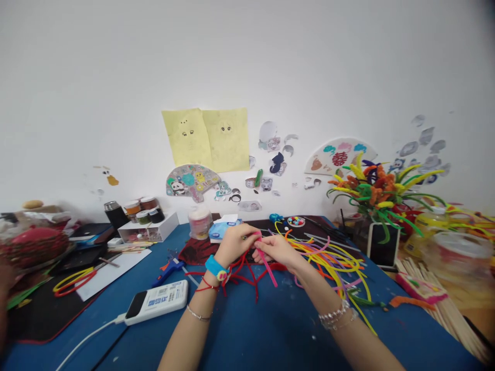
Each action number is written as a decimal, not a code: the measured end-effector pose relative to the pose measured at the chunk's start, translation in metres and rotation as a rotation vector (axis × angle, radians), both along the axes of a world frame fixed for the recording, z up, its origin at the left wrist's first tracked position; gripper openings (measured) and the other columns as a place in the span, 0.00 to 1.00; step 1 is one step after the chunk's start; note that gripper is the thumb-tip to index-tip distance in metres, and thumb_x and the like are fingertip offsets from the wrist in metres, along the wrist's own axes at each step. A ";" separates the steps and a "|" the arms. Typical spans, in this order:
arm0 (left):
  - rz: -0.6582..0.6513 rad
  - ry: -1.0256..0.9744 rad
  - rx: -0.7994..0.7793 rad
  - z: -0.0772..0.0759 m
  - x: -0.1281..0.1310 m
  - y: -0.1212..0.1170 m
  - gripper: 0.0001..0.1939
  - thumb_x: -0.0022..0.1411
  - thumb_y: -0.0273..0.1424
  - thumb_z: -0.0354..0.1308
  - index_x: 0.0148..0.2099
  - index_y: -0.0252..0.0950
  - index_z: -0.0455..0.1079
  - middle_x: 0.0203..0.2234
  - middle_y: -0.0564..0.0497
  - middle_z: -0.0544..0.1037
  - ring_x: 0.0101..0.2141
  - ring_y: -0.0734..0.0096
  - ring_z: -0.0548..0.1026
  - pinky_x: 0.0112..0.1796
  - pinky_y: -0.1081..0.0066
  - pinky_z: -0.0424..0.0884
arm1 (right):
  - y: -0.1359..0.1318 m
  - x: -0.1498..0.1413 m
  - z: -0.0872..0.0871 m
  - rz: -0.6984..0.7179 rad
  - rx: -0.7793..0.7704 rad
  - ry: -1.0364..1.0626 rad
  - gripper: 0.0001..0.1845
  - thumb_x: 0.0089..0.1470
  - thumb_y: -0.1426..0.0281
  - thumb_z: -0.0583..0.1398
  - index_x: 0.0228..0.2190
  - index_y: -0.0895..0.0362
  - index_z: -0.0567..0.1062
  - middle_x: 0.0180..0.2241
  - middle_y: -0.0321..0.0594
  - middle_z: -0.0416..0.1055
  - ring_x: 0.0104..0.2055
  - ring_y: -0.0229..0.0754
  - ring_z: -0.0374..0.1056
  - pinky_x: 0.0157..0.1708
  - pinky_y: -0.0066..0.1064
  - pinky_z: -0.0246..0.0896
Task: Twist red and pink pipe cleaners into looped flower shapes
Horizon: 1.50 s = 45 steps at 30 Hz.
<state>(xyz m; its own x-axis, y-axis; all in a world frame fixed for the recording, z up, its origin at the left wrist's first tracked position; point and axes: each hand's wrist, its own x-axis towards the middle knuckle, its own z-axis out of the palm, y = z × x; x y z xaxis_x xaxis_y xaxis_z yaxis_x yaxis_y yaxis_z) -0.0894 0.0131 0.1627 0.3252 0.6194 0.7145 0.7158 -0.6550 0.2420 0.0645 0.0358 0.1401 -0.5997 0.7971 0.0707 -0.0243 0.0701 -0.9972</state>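
Note:
My left hand and my right hand meet above the blue table, both pinching a pink pipe cleaner that slants down toward me. The left wrist wears a blue watch and bracelets. Red pipe cleaners lie under the hands. A loose heap of yellow, orange, pink and green pipe cleaners spreads just right of my right hand.
A white power bank with a cable lies at the left front. A glue gun, a tissue pack, a jar, a paint tray and a pipe-cleaner flower vase stand around. Wooden sticks lie at the right edge.

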 end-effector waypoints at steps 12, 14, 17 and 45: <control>-0.079 -0.266 -0.139 -0.002 -0.001 0.006 0.12 0.58 0.35 0.49 0.35 0.36 0.72 0.29 0.49 0.76 0.30 0.71 0.72 0.34 0.72 0.68 | 0.007 0.010 0.002 0.117 0.000 -0.003 0.17 0.43 0.62 0.62 0.32 0.63 0.74 0.29 0.47 0.75 0.29 0.39 0.71 0.36 0.34 0.67; -0.132 -0.413 -0.233 -0.002 0.002 0.008 0.14 0.58 0.36 0.48 0.41 0.36 0.69 0.31 0.49 0.75 0.29 0.73 0.73 0.32 0.72 0.69 | 0.007 0.012 0.005 0.097 0.021 0.033 0.18 0.43 0.62 0.61 0.35 0.62 0.73 0.30 0.47 0.75 0.30 0.39 0.71 0.37 0.35 0.66; -0.206 -0.649 -0.461 -0.005 0.010 0.008 0.23 0.54 0.39 0.53 0.51 0.37 0.58 0.34 0.48 0.72 0.24 0.75 0.72 0.25 0.73 0.70 | 0.013 0.016 0.008 -0.004 0.097 0.144 0.21 0.43 0.61 0.61 0.39 0.60 0.71 0.33 0.45 0.74 0.35 0.40 0.71 0.40 0.35 0.63; -0.314 -0.879 -0.868 -0.025 0.057 0.007 0.14 0.56 0.43 0.46 0.33 0.35 0.59 0.17 0.54 0.71 0.16 0.74 0.71 0.18 0.74 0.67 | 0.021 0.044 0.025 -0.298 0.576 -0.076 0.15 0.46 0.65 0.57 0.36 0.59 0.73 0.31 0.41 0.74 0.33 0.42 0.69 0.35 0.32 0.63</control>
